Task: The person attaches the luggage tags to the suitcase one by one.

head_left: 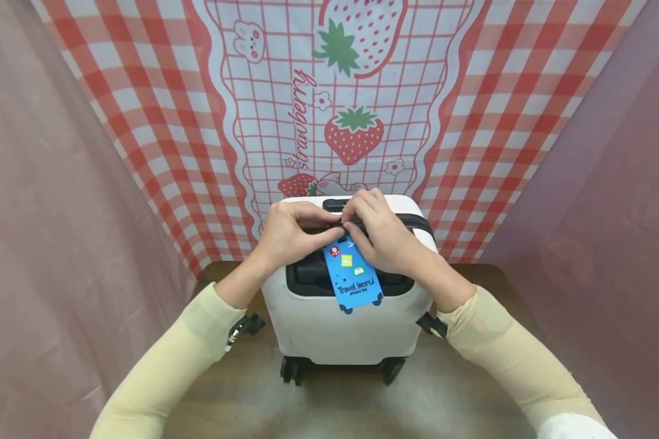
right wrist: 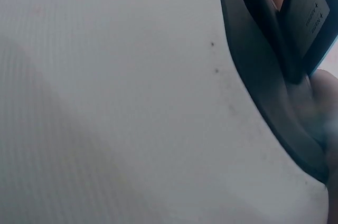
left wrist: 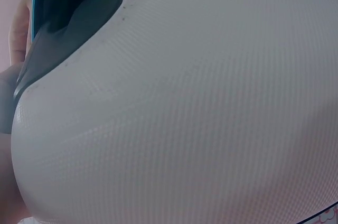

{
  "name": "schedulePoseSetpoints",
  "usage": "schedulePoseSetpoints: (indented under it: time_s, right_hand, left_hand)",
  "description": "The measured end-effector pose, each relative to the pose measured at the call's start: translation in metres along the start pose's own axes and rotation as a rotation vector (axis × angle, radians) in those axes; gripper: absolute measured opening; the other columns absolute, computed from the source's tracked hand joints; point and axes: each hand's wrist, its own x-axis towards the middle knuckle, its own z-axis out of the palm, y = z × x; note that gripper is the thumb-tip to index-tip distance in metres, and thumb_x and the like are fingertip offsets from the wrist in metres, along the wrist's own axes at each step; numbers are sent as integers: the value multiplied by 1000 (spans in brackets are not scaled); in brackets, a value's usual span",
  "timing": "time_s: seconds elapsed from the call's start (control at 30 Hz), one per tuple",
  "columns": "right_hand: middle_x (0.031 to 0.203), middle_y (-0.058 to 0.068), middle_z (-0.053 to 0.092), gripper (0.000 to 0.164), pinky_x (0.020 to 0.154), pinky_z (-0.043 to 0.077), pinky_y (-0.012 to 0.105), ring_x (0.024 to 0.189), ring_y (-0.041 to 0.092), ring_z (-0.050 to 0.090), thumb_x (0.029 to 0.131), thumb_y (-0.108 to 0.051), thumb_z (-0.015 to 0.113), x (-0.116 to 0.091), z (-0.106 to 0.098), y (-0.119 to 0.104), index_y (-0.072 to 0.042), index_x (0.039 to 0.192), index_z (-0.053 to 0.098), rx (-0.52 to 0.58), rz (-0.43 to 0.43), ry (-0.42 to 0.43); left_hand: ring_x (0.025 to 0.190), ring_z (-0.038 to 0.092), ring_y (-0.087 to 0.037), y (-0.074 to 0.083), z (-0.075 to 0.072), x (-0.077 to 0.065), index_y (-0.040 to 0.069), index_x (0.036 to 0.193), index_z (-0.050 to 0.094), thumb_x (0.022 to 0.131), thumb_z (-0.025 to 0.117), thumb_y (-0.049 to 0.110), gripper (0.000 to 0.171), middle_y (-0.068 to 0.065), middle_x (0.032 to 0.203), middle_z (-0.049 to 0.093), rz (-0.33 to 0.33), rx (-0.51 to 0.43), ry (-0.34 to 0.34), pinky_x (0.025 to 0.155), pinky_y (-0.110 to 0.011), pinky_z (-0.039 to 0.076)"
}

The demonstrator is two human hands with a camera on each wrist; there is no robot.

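Observation:
A blue luggage tag (head_left: 354, 274) printed "Travel World" hangs over the black handle recess (head_left: 307, 277) of a white suitcase (head_left: 351, 329). At the tag's top, the thumb and fingers of my left hand (head_left: 296, 235) pinch its dark strap. From the other side, my right hand (head_left: 381, 235) pinches the strap too, the fingertips of both hands almost meeting. Most of the strap is hidden behind the fingers. In the right wrist view the back of the luggage tag (right wrist: 309, 15) shows printed name and address lines. White shell (left wrist: 185, 102) fills most of the left wrist view.
The suitcase stands upright on black wheels (head_left: 392, 369) on a brown wooden surface (head_left: 335, 402). Behind it hangs a red-checked strawberry cloth (head_left: 198, 122). Pink drapes (head_left: 60, 213) flank both sides. A black top handle (head_left: 335, 204) lies just beyond the fingers.

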Motion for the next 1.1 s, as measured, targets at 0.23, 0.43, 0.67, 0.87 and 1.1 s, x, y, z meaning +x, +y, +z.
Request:
schedulePoseSetpoints:
  time_s: [0.23,0.43,0.67,0.87,1.1]
  right_hand:
    - [107,11,60,8,90,41,42,101,27,46,104,-3,62,-2,2,-2,-3,109,56,-7,8,-5]
    - [105,12,61,8,88,42,43,98,27,48,104,-3,61,-3,1,-3,-2,110,57,-6,-10,25]
    - [104,12,61,10,89,45,45,96,27,53,101,1,62,-4,1,-3,-1,110,57,1,-36,57]
    - [103,12,62,12,86,50,40,95,24,56,100,4,65,-4,1,0,0,109,57,9,-56,89]
    - [103,11,61,7,84,55,38,97,21,58,105,-5,61,-7,-1,-2,-1,109,57,21,-46,58]
  left_hand:
    - [98,82,-21,-1,1,-2,7,110,84,85,91,14,27,-9,105,84,-4,52,0,87,-26,64]
    - [101,82,-22,0,1,-2,5,112,83,85,89,12,29,-10,107,84,6,60,-11,89,-26,64]
    - [102,81,-22,1,0,0,4,114,83,86,89,12,29,-11,108,83,-11,68,-27,89,-27,64]
    - [97,82,-19,3,2,4,6,109,85,83,92,18,29,-9,104,84,45,127,-36,86,-27,65]
    - [91,83,-17,8,3,8,7,103,85,83,93,23,26,-7,99,84,7,184,-71,83,-28,66]
